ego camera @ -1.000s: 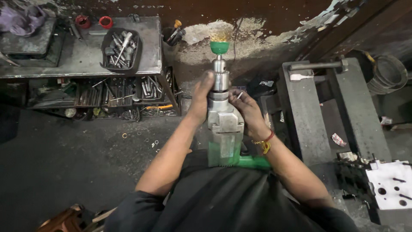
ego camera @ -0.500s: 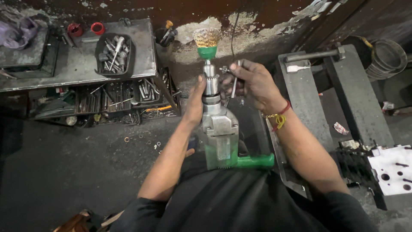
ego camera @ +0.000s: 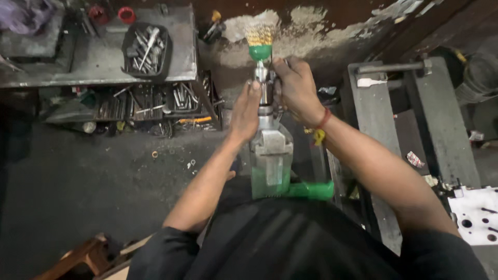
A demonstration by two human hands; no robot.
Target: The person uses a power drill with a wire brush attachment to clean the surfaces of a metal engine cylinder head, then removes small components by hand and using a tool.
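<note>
Head view — I see my left hand [ego camera: 245, 111] and right hand [ego camera: 296, 88] both clamped on the green power tool [ego camera: 270, 155] below its wire brush [ego camera: 259, 37].

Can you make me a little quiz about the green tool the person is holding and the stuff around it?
1. True or false: both hands are on the green power tool.
2. What sits at the tool's tip? A) a wire brush with a green base B) a saw blade C) a paint roller
3. Fill in: the black tray of metal tools rests on the grey ____.

Key:
1. True: the left hand and the right hand grip its metal neck from either side.
2. A
3. Workbench, to the person's left.
</note>
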